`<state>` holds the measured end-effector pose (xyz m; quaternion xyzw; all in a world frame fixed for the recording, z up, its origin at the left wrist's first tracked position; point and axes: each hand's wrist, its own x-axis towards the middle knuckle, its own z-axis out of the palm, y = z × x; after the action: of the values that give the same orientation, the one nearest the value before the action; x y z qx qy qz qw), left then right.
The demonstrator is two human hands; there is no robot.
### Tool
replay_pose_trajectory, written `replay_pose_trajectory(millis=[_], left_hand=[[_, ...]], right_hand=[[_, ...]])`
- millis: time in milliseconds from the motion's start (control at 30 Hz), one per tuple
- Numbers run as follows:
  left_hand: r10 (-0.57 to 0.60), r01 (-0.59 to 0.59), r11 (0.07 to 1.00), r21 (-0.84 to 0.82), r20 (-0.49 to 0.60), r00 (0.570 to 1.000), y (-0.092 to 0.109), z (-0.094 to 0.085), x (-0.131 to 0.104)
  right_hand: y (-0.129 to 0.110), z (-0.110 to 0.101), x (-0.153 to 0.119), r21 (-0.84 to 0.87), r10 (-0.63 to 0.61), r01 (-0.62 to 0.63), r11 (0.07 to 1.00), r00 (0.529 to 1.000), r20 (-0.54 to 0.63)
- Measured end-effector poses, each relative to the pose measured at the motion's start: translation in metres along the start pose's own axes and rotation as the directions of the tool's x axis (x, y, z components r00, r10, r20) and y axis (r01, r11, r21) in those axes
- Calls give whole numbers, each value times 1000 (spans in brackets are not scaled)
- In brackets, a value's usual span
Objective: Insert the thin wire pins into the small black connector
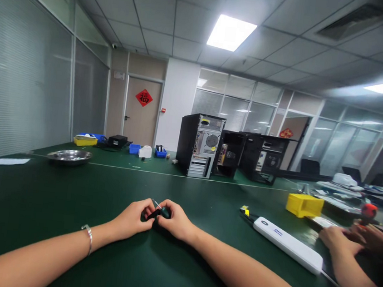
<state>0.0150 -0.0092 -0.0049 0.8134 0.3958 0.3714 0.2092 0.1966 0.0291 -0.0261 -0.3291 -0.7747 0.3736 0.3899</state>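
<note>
Hands drawn together above a dark green tabletop (111,190), you pinch a small black part (152,214) in your left hand (133,219), your right hand's (178,220) fingers curled around a dark-handled tool with a thin metal shaft (165,212). Both items sit between your hands, probably for steadiness; a long white plastic block (287,244) lies well apart.

Red diamond sign (144,98) w/ black 福 char., on beige door (141,124), 2nd red sign (286,133), R bkgd, illegible
</note>
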Motion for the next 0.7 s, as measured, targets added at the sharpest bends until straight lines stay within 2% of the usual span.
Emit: replay_pose_trajectory(millis=[100, 167, 267, 333, 433, 533, 700], left_hand=[[-29, 28, 999, -30, -17, 999, -8, 1, 1], [-78, 76, 995, -59, -23, 997, -12, 1, 2], [-146, 144, 982, -119, -9, 989, -13, -2, 4], [-164, 161, 975, -156, -7, 986, -12, -3, 5], [-168, 161, 962, -220, -10, 986, -11, -3, 5], [-154, 145, 947, -288, -6, 988, -12, 0, 4], [-134, 128, 919, -373, 9, 991, -13, 2, 4]], right_hand=[[0, 0, 0, -1, -27, 27, 1000, 1000, -15], [-2, 0, -1, -28, -45, 43, 999, 997, -64], [-6, -1, -3, -145, -121, 95, 985, 975, -188], [-11, -1, -6, -234, -207, 156, 960, 956, -208], [-18, 0, -11, -318, -289, 231, 920, 945, -150], [-24, 0, -15, -431, -309, 248, 868, 948, -78], [-28, -3, -18, -675, -326, 287, 679, 943, 73]])
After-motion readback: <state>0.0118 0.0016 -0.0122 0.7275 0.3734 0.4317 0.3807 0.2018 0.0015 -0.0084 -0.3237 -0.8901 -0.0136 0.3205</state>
